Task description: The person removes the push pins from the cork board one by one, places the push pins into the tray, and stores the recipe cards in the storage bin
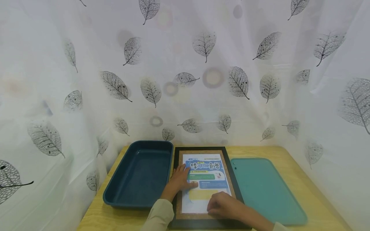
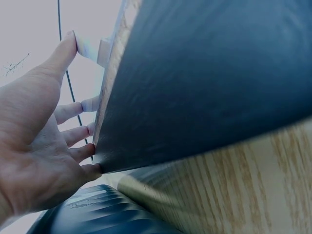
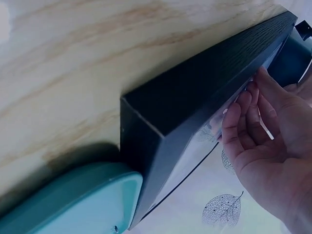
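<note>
A black picture frame [image 1: 199,223] lies on the table, with a brown border [image 1: 178,205] around a printed poster [image 1: 200,205]. On the poster's left edge rests my left hand [image 1: 180,179], its fingers spread; the left wrist view shows the same hand [image 2: 44,131] beside the frame's dark side [image 2: 204,83]. My right hand [image 1: 225,205] touches the poster area near its bottom right, fingers loosely bent. Seen from the right wrist, that hand [image 3: 273,131] has its thumb and fingertips against a glossy surface inside the frame, with nothing visible held. Its palm hides the poster's lower right corner.
A deep dark blue tray [image 1: 138,179] stands to the left of the frame. On the right lies a flat turquoise board [image 1: 267,189] with a raised rim. The wooden table [image 1: 289,160] is bordered by a white curtain [image 1: 185,106] with leaf prints.
</note>
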The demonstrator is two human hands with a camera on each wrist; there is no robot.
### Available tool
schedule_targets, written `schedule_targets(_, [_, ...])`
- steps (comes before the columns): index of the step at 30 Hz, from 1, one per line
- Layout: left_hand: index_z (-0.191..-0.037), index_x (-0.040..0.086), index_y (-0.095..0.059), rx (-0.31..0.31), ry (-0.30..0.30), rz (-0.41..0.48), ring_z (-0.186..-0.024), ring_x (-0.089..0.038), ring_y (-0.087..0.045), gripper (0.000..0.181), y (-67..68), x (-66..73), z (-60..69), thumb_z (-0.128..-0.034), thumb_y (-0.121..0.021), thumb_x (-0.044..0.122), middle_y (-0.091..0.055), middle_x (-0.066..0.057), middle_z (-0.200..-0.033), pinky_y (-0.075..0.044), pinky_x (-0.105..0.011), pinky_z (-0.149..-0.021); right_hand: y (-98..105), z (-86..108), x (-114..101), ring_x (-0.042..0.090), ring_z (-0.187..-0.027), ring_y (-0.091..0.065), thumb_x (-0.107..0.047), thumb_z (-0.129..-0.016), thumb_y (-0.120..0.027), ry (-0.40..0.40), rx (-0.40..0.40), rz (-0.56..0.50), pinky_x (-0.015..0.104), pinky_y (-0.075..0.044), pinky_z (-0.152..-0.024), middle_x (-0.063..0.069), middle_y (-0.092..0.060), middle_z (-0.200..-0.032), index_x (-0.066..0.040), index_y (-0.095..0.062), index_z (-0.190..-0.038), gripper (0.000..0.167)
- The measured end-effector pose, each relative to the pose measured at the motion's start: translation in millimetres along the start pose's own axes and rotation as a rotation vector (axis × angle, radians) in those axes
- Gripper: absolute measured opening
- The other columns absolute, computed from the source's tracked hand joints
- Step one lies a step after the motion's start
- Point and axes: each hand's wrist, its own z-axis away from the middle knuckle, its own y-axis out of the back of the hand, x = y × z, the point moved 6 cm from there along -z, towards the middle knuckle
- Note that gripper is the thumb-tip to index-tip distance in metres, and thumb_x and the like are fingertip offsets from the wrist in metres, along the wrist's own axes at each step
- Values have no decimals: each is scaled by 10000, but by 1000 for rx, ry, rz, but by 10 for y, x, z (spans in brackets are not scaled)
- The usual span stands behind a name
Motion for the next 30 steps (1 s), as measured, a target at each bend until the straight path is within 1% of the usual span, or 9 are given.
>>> schedule_targets(3, [-1562, 63, -440, 0, 3, 3, -1553, -427, -230, 912, -9, -8, -4, -870, -798, 538, -285, -201, -1676, -184, -592, -1267, -5, 3, -1, -63, -772, -604, -160, -910, -805, 2, 5, 2, 175, -560, -718, -187, -674, -820, -186, -780, -894, 39])
schedule_targets(8, [-1562, 64, -440, 5, 2, 1, -1551, -431, -234, 920, -9, -12, -7, -864, -802, 543, -286, -200, -1675, -189, -597, -1264, -1, 20, -22, -62, -766, -599, -156, -904, -808, 21, 39, 20, 174, -559, -711, -182, -670, -816, -176, -778, -891, 38])
schedule_targets(13, [-1562, 67, -441, 5, 5, 2, -1552, -423, -237, 926, -14, -9, -3, -861, -800, 552, -292, -196, -1673, -198, -594, -1263, -18, 31, -21, -70, -758, -587, -193, -901, -817, -6, 54, 44, 174, -553, -708, -211, -651, -813, -209, -780, -888, 42])
schedule_targets(18, [-1561, 66, -442, 4, 14, 12, -1549, -432, -238, 923, 6, -2, 7, -860, -804, 545, -291, -200, -1673, -200, -597, -1261, -24, 24, -20, -65, -758, -592, -195, -890, -826, -11, 68, 69, 179, -555, -713, -208, -654, -811, -222, -782, -879, 53])
schedule_targets(22, [-1559, 59, -442, 0, 8, 7, -1548, -436, -238, 920, 11, 3, 18, -863, -802, 543, -289, -209, -1671, -196, -599, -1262, -29, 16, -24, -67, -758, -595, -187, -887, -827, -15, 62, 55, 178, -556, -710, -204, -663, -809, -212, -790, -878, 46])
schedule_targets(27, [-1561, 62, -440, -9, 10, 3, -1551, -428, -234, 921, 4, -2, 17, -865, -799, 547, -288, -205, -1673, -193, -596, -1263, -12, -8, -66, -67, -728, -581, -141, -869, -831, 35, 52, 74, 157, -538, -685, -172, -667, -778, -171, -782, -849, 60])
schedule_targets(30, [-1564, 67, -437, -13, 14, 10, -1552, -430, -229, 919, 2, 0, 12, -867, -798, 543, -283, -202, -1675, -192, -600, -1262, 5, -24, -98, -64, -702, -561, -110, -856, -825, 34, 30, 71, 153, -529, -668, -156, -654, -754, -144, -771, -834, 68])
